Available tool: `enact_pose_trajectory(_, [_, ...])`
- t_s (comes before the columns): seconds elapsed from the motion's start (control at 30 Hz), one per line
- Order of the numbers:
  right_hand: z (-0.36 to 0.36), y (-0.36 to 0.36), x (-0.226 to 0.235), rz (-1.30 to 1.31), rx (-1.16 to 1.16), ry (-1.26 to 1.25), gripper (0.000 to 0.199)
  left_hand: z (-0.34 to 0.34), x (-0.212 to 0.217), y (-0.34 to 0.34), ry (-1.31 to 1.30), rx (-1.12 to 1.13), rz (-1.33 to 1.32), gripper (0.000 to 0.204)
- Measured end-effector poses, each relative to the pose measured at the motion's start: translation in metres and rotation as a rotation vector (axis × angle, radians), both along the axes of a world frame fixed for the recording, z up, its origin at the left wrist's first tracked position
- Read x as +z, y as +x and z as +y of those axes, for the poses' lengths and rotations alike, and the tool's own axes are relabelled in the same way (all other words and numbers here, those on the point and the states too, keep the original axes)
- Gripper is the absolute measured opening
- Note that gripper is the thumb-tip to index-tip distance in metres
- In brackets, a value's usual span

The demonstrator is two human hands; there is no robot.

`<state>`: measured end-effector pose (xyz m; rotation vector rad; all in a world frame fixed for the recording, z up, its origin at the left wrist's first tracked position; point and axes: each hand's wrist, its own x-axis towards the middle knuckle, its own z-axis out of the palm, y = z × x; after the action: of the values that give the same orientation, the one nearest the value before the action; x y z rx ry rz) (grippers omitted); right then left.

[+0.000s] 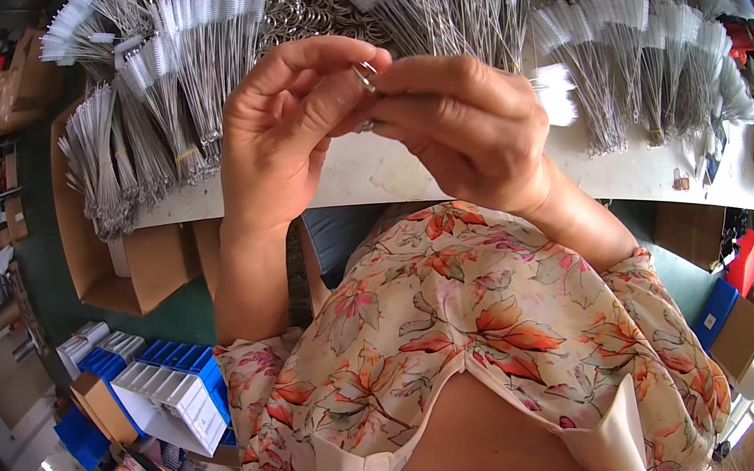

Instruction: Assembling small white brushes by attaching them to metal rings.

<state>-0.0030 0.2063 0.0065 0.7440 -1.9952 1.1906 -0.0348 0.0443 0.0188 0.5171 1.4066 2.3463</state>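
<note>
Small silver metal ring (364, 73) is pinched between thumb and fingertips of the left hand (282, 129) and the right hand (467, 123), both closed around it and raised above the white worktable (369, 175). Bundles of thin wire brushes with white bristle tips (201, 58) are laid in rows across the table, with a brown cardboard box (114, 261) set below its left edge
</note>
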Motion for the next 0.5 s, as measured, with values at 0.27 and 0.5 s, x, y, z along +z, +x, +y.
enact_pose_trajectory(0.27, [0.003,0.004,-0.004,0.017,0.082,0.087,0.015,-0.011,0.016,0.01,-0.395,0.166,0.52,0.029])
enact_pose_trajectory(0.5, [0.011,0.001,0.031,-1.097,0.474,-0.764,0.02,-0.006,0.001,0.012,-0.399,0.492,0.876,0.029])
